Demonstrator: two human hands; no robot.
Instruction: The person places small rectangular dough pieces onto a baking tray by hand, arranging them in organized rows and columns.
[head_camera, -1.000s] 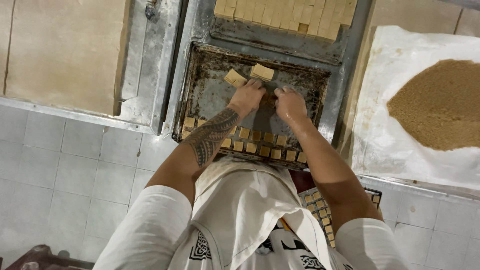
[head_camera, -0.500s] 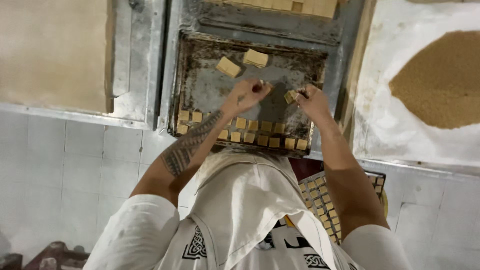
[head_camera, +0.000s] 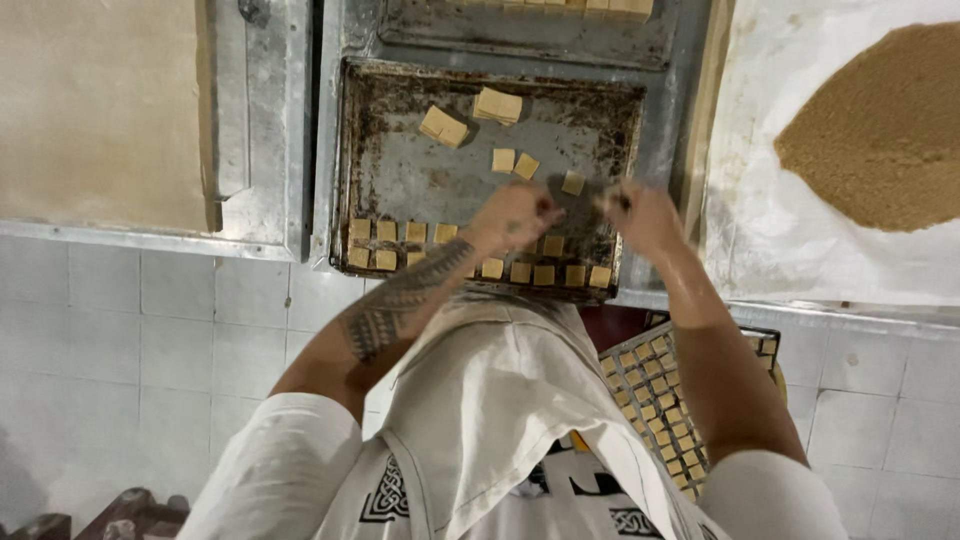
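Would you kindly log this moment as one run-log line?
left hand: over tray, by dough squares | right hand: over tray | grip: unclear | two stacks at far end

Left hand (head_camera: 515, 215) and right hand (head_camera: 640, 215) over baking tray (head_camera: 400, 170), dough squares (head_camera: 470, 265) in rows
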